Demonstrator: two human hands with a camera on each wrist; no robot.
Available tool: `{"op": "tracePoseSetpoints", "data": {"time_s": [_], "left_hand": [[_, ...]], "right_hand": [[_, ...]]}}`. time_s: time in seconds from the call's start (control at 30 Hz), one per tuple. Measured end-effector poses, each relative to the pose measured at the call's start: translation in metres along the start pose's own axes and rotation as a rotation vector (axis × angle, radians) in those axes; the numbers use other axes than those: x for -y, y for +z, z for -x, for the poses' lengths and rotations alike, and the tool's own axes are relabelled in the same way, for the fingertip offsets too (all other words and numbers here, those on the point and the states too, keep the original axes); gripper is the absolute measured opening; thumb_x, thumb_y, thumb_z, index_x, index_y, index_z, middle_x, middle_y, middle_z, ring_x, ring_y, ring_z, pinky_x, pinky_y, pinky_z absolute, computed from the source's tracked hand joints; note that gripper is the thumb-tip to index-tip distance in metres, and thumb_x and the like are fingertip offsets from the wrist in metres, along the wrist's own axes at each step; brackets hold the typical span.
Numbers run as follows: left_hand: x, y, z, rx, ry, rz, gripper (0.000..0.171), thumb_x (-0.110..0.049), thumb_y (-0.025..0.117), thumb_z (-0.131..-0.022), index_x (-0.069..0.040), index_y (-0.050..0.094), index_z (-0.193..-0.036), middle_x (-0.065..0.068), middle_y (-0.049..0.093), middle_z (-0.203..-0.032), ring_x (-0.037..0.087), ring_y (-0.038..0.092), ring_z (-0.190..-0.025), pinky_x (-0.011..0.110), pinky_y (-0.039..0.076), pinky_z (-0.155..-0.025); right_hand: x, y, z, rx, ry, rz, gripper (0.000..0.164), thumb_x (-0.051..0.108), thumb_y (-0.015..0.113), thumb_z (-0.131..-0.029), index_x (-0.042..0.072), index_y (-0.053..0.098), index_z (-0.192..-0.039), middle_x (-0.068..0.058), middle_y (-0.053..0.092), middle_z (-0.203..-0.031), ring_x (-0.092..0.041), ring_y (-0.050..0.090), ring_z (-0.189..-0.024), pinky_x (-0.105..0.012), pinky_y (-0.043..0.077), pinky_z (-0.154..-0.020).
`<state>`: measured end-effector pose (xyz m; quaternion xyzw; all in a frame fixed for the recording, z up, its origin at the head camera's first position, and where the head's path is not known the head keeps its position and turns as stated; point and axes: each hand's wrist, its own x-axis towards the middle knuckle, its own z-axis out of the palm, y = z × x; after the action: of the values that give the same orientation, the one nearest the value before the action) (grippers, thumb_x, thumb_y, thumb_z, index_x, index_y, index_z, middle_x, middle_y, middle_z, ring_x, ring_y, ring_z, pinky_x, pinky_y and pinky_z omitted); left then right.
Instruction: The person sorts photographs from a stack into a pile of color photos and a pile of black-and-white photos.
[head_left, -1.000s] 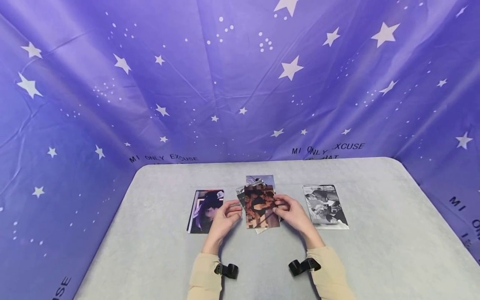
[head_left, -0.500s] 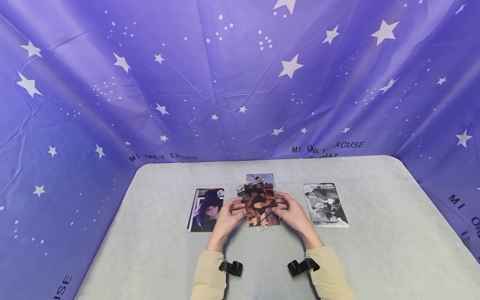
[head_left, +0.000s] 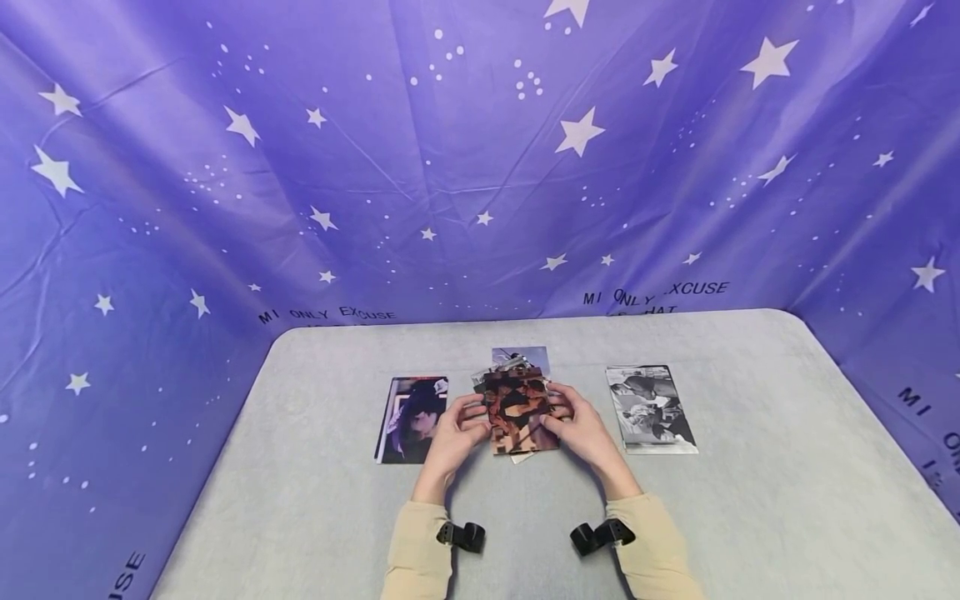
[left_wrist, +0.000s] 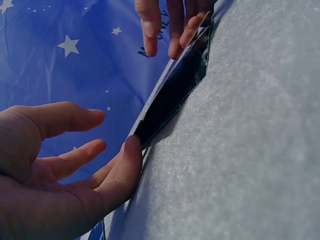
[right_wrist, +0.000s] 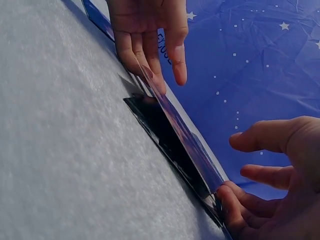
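A brown-toned photo [head_left: 517, 410] lies uppermost on the middle pile of photos, one edge raised off the dark photo [right_wrist: 162, 140] beneath it. At its left side, the fingertips of my left hand [head_left: 455, 433] touch the edge. My right hand [head_left: 581, 429] touches the opposite edge with its fingertips. Both wrist views show the hands loosely spread, one upper finger or thumb on each standing clear of the photo. Below the left hand's fingertips [left_wrist: 132, 150], the gap under the photo looks dark. Much of the lower pile is hidden.
A photo stack [head_left: 412, 421] topped by a purple-dark picture lies left of the left hand. Black-and-white photos [head_left: 652, 410] lie to the right. The grey table [head_left: 315, 508] meets a purple star-printed curtain [head_left: 420, 167] at its far edge.
My left hand has moved right and come against the photo's left edge. The right hand has shifted slightly left, and the uppermost photo has slid a little left.
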<state>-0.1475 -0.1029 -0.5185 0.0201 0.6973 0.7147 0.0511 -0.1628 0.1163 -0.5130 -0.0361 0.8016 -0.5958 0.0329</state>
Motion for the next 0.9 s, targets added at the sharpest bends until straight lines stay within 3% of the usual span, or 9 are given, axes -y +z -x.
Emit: {"op": "tracePoseSetpoints", "data": {"time_s": [0.27,0.47,0.63,0.9], "left_hand": [[0.004,-0.001,0.001,-0.033,-0.006,0.030,0.055,0.015,0.060,-0.078,0.012,0.047,-0.132,0.034,0.055,-0.120,0.036,0.061,-0.096,0.022,0.050,-0.071],[0.005,-0.003,0.001,-0.071,-0.026,0.082,0.055,0.017,0.063,-0.077,0.012,0.048,-0.130,0.032,0.055,-0.118,0.024,0.062,-0.091,0.022,0.051,-0.072],[0.006,-0.007,0.001,-0.084,-0.030,0.145,0.056,0.019,0.062,-0.076,0.014,0.047,-0.129,0.032,0.055,-0.117,0.016,0.060,-0.084,0.022,0.052,-0.073],[0.008,-0.014,0.003,-0.089,-0.045,0.170,0.057,0.018,0.062,-0.077,0.013,0.045,-0.131,0.032,0.056,-0.115,0.013,0.061,-0.082,0.023,0.051,-0.075]], "right_hand": [[0.002,0.005,0.001,-0.027,-0.001,-0.016,0.053,-0.009,0.066,-0.078,-0.008,0.052,-0.129,-0.023,0.060,-0.109,-0.024,0.060,-0.083,-0.023,0.048,-0.068],[0.003,0.011,0.001,-0.034,0.015,-0.136,0.055,-0.015,0.062,-0.077,-0.012,0.049,-0.130,-0.026,0.057,-0.107,-0.014,0.055,-0.075,-0.018,0.045,-0.062],[0.005,0.014,0.001,-0.026,0.044,-0.218,0.055,-0.015,0.061,-0.078,-0.014,0.046,-0.131,-0.028,0.055,-0.110,-0.017,0.056,-0.078,-0.018,0.047,-0.065],[0.007,0.018,0.002,-0.012,0.069,-0.267,0.054,-0.014,0.060,-0.079,-0.012,0.047,-0.132,-0.025,0.055,-0.107,-0.012,0.056,-0.077,-0.018,0.047,-0.063]]}}
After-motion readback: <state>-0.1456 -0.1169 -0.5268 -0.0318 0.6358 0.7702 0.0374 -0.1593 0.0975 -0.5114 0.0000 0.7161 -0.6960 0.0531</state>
